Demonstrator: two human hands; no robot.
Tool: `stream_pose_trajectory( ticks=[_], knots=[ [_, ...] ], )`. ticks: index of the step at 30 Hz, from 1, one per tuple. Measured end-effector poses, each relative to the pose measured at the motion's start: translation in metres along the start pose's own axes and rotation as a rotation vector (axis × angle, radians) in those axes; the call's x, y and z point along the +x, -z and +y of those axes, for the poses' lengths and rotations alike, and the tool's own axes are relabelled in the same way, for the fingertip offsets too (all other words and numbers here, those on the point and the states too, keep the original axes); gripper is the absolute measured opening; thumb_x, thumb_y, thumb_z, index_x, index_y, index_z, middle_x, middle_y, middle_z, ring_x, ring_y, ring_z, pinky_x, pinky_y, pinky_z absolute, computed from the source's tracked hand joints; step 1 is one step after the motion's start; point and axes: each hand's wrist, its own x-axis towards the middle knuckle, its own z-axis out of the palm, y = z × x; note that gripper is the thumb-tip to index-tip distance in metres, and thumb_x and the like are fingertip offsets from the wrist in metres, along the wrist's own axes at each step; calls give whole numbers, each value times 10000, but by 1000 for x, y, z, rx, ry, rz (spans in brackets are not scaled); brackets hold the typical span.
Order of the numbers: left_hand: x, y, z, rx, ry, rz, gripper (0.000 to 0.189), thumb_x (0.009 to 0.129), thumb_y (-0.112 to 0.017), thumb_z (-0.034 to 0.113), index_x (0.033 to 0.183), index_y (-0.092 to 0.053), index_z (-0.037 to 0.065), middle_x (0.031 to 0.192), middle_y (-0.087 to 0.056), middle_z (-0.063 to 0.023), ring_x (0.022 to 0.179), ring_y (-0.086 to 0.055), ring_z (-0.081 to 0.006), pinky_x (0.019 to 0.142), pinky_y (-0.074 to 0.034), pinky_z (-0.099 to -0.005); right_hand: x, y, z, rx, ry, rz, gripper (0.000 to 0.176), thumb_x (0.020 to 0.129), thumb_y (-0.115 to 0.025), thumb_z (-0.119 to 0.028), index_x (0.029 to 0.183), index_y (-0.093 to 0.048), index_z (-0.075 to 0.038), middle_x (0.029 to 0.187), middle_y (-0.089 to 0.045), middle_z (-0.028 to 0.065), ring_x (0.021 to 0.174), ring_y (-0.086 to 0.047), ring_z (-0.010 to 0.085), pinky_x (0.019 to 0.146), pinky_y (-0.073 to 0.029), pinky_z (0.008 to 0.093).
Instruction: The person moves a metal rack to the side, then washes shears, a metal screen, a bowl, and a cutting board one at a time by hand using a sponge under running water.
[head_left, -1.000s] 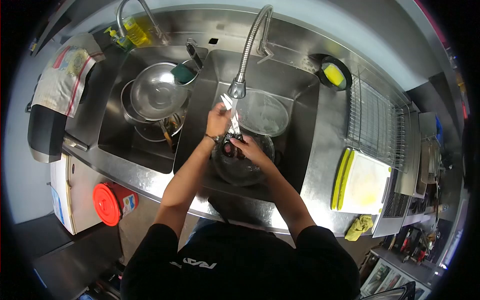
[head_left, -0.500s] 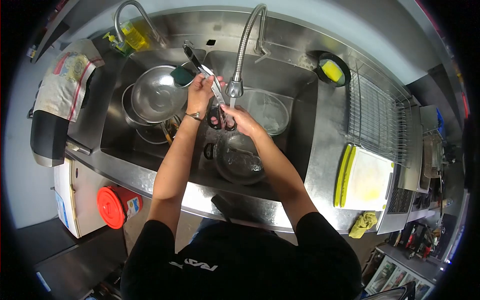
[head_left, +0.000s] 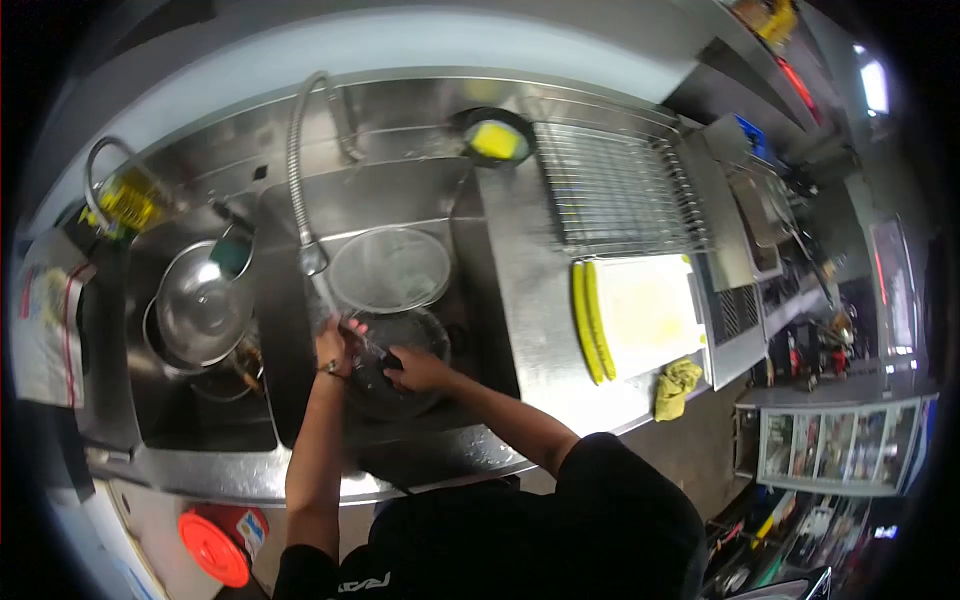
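Observation:
My right hand is closed around the black handles of a pair of scissors over the right basin. The blades point up and left toward my left hand, blurred by motion and water. My left hand is by the blade end under the faucet, its fingers half curled and apart. Water runs from the hose faucet down onto it. Beneath my hands sits a dark pan with water in it. Behind it a round clear lid or bowl lies in the same basin.
Metal bowls and a green scrub pad are in the left basin. On the right counter stand a small black bowl with a yellow sponge, a wire rack, cutting boards and a yellow cloth. A red bin stands below.
The view has turned right, so the sink appears farther left. My hands have lowered the scissors over the pan; the blades, which pointed up near my left hand, now lie lower.

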Motion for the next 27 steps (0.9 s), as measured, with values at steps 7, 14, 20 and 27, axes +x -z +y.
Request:
stream_pose_trajectory(
  ticks=[7,14,20,27],
  knots=[
    [53,8,-13,366,-81,64,201,831,-621,276,877,-587,83,617,-553,3,494,-542,-112,433,-430,-214,-108,112,-100,11,-93,223,231,828,-590,-161,949,-559,33,679,-623,118,585,-622,179,565,-502,313],
    [137,41,-58,932,-364,30,294,794,-621,310,977,-587,83,829,-617,-84,762,-608,-193,629,-486,-309,-132,304,-131,-417,-113,930,245,765,-668,-253,831,-659,-18,554,-570,50,438,-506,101,437,-389,266],
    [76,-2,-42,1413,-195,440,589,747,-588,492,1157,-537,72,1238,-470,-187,1107,-477,-354,936,-383,-444,-106,376,-57,-397,-313,867,261,769,-673,-253,764,-652,7,471,-492,21,410,-463,84,353,-320,245],
    [79,-31,-17,1592,150,365,695,730,-563,562,1141,-529,3,1165,-523,-195,1074,-504,-353,902,-376,-478,-96,398,-14,-853,-506,667,258,761,-674,-234,834,-637,11,623,-588,133,540,-563,252,560,-476,354]
  ],
)
